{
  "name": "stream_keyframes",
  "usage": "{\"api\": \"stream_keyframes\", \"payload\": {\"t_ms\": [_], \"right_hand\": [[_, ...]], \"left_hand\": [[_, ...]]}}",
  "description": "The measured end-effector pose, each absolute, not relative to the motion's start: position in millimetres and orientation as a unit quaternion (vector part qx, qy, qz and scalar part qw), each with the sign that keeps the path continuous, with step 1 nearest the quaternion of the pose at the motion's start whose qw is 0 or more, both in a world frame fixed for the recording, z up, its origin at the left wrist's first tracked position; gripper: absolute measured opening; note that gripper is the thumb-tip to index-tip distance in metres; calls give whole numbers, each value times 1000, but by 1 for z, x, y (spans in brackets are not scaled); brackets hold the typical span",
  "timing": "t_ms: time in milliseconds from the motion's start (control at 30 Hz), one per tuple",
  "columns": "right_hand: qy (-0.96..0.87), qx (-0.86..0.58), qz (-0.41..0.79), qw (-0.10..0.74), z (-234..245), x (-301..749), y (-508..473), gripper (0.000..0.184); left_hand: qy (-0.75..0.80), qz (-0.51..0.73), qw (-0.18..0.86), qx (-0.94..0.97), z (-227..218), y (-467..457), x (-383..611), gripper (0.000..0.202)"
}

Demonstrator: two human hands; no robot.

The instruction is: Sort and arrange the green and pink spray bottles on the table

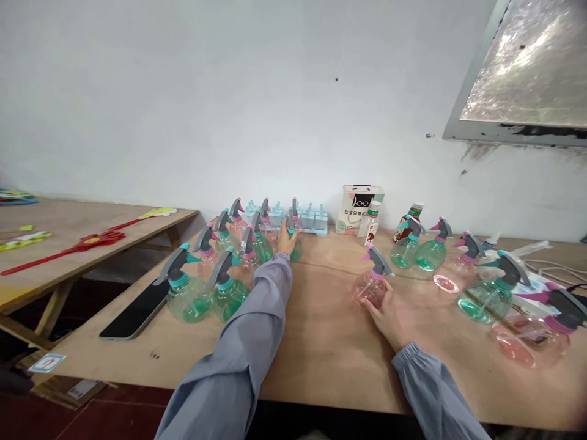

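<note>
My left hand [285, 242] reaches far forward and wraps round a green spray bottle [295, 239] at the right edge of a cluster of several green and pink spray bottles [215, 269]. My right hand [393, 315] rests on the plywood table [321, 324] and holds the base of a pink spray bottle [372, 282] with a grey trigger and pink nozzle, standing upright. Both arms wear grey sleeves.
More green and pink spray bottles [481, 287] lie and stand at the right. A black phone [136, 310] lies at the table's left edge. Blue ice-pop moulds [308, 219], a white box [358, 210] and small bottles [372, 222] stand by the wall. A second table [68, 244] is at the left.
</note>
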State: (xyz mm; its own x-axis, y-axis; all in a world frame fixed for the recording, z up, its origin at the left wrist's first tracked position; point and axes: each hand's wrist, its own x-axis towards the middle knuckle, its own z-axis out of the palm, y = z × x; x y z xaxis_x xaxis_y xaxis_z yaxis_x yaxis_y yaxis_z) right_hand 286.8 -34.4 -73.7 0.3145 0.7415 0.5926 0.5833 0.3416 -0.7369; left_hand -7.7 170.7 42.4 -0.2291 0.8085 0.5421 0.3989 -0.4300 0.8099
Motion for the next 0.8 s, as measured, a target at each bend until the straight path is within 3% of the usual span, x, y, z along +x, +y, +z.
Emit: {"api": "stream_keyframes", "payload": {"t_ms": [133, 200, 300, 467, 600, 733, 800], "right_hand": [[-590, -548, 131, 578, -72, 282, -37, 90], [-596, -545, 139, 573, -73, 277, -37, 88], [-602, -555, 125, 560, -74, 259, -38, 87], [-662, -520, 113, 528, -78, 216, -46, 81], [-700, -497, 106, 503, -79, 211, -49, 81], [-574, -571, 56, 584, -58, 269, -22, 71], [-465, -617, -26, 634, -43, 312, 3, 85]], "left_hand": [[530, 653, 65, 537, 37, 146, 1, 79], [478, 691, 17, 542, 30, 120, 11, 82], [357, 708, 7, 609, 18, 71, 35, 104], [306, 556, 177, 752, 11, 6, 74, 101], [330, 572, 276, 699, 10, -1, 75, 81], [303, 613, 404, 607, 11, 9, 56, 75], [302, 611, 461, 568, 14, 11, 45, 67]]}}
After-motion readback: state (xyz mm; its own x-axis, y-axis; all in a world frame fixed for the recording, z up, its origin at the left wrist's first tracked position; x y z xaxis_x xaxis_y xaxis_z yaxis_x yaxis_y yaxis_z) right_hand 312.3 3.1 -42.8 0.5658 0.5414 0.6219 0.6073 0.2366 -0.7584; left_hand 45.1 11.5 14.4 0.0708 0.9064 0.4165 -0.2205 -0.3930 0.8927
